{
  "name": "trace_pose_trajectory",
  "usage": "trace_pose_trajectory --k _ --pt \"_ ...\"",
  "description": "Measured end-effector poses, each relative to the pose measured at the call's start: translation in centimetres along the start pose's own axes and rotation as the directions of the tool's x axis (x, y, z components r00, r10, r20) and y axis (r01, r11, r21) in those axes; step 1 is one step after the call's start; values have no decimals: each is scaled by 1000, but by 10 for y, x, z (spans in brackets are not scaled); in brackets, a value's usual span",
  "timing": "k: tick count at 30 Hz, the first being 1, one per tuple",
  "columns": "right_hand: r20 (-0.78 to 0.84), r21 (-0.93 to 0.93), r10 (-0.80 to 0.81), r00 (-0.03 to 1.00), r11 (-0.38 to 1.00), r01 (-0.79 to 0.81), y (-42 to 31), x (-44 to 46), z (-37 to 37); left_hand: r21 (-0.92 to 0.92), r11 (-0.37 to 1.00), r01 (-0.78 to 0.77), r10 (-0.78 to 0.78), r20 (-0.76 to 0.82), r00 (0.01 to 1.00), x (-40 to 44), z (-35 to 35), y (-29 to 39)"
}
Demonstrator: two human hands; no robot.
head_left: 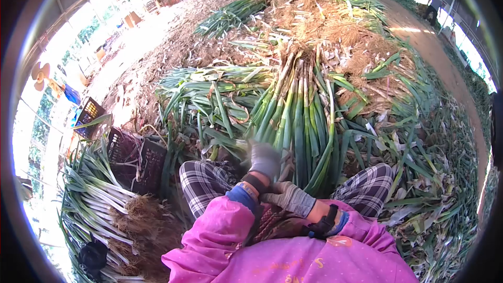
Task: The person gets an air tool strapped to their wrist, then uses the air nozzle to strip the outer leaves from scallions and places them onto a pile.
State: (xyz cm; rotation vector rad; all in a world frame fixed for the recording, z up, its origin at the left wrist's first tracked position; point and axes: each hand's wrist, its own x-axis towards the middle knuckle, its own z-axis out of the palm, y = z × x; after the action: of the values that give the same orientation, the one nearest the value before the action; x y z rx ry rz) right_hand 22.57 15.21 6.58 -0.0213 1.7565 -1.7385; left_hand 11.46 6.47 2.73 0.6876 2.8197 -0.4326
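Fingers of the gloved left hand point(265, 160) blur near the green leaves of a spring-onion bundle point(298, 105), their opening and hold unclear; the gloved right hand point(293, 199), loosely bent, hold unclear, is near the left wrist. The bundle fans toward the plaid-covered knees point(205, 184).

Left hand point(265, 160): gloved, blurred | Right hand point(292, 198): gloved, beside left wrist | Fanned green stalks point(300, 120): 12 o'clock of hands | Dark crate point(150, 166): 9 o'clock
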Motion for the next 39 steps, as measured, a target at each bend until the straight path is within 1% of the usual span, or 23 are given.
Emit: trace_pose_trajectory --k 2,4,5,8,11,14,15,17,18,20,21,23,24,25,26,28,29,31,32,34,35,38,39 --pt "-3 27 7 1000 1000 -7 -1 4 -4 8 1000 15 -15 36 999 4 -7 -1" --pt "-1 73 51 999 996 -51 -10 -4 -3 -3 1000 20 -20 63 998 6 -6 -1" --pt "4 95 75 997 993 -75 -14 -7 -3 24 999 21 -22 44 999 9 0 1" --pt "73 -61 57 996 997 -53 -7 -8 -5 77 997 12 -13 5 1000 4 14 7" --pt "-68 -348 -74 995 937 46 -10 -10 -7 69 997 -22 23 -19 1000 -5 12 7" --pt "59 -168 -94 994 980 103 12 -1 -16 12 1000 2 -2 -36 999 -6 3 6" --pt "34 5 -102 994 995 102 20 -1 -10 12 1000 9 -8 -27 1000 -5 -1 7" --pt "31 94 2 1000 996 -5 1 -8 -4 -34 999 26 -27 -10 1000 -6 -18 3" --pt "32 138 51 998 989 -55 -6 -11 -3 -25 999 36 -37 -14 999 -6 -18 3" --pt "47 159 51 998 986 -58 -11 -16 -5 -5 998 58 -58 -23 998 -7 -15 3" --pt "56 169 54 997 984 -63 -13 -20 -6 10 1000 23 -23 3 1000 -6 -5 4" --pt "125 252 -38 991 968 5 -44 -36 -8 34 998 -44 42 57 997 -2 20 6" --pt "156 296 -82 984 955 33 -60 -42 -11 6 996 -90 89 59 994 -7 28 11" --pt "128 274 -146 981 956 107 -73 -41 -13 -38 988 -149 151 45 988 -16 29 15" --pt "87 243 -138 987 963 113 -70 -31 -16 -75 975 -210 213 38 976 -26 31 23" --pt "97 380 6 995 924 -43 -72 -19 -18 -182 918 -352 357 -4 934 -51 33 43" --pt "142 251 12 990 967 -47 -70 -11 -18 -241 872 -425 431 -30 902 -64 33 56" --pt "230 -12 46 972 999 -45 -61 2 -17 -347 755 -557 565 -89 821 -90 40 81" --pt "264 -101 79 961 993 -54 -56 4 -15 -388 691 -610 619 -120 776 -99 42 91" --pt "325 -279 145 935 959 -52 -48 7 -13 -422 619 -663 671 -155 725 -113 46 105" --pt "316 -235 88 945 972 -12 -41 5 -13 -438 585 -683 691 -171 702 -116 47 110" --pt "277 -123 81 958 991 -48 -26 0 -18 -461 545 -700 710 -190 678 -122 52 117" --pt "262 67 95 960 991 -117 -16 1 -17 -463 538 -704 715 -192 672 -122 54 117"
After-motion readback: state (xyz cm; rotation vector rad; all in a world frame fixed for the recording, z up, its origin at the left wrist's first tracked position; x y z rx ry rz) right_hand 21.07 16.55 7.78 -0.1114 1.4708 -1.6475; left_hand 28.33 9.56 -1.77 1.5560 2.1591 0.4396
